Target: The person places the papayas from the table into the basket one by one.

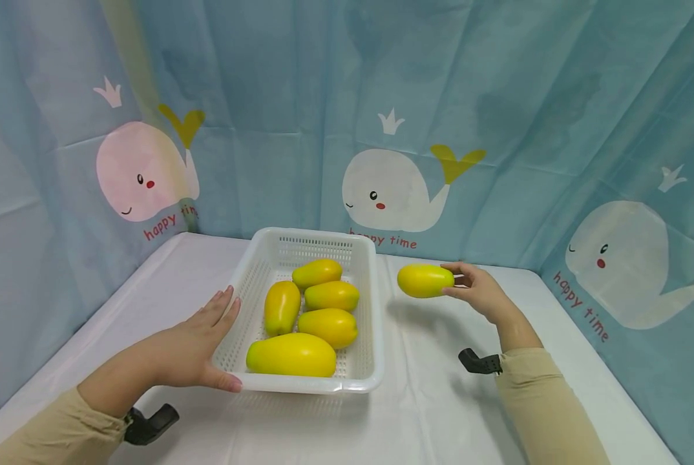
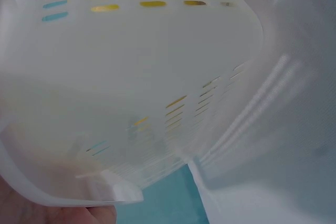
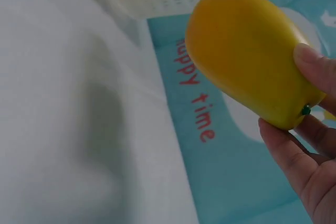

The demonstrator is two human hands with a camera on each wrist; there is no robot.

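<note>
A white perforated basket [image 1: 300, 385] sits on the table with several yellow papayas [image 1: 291, 355] lying in it. My left hand [image 1: 190, 345] is spread along the basket's left side, with its fingers at the left rim and the thumb by the front left corner. In the left wrist view the basket wall [image 2: 131, 45] fills much of the picture, and fingers [image 2: 79, 215] show under its rim. To the right of the basket, my right hand [image 1: 479, 292] holds another papaya [image 1: 424, 281] in the air. Thumb and fingers pinch its narrow, green-stemmed end [image 3: 306, 110].
A white cloth [image 1: 417, 400] covers the table. Blue curtains [image 1: 277, 181] with printed whales enclose the back and sides, close behind the basket. Black wrist cameras [image 1: 479, 361] stick out from both sleeves.
</note>
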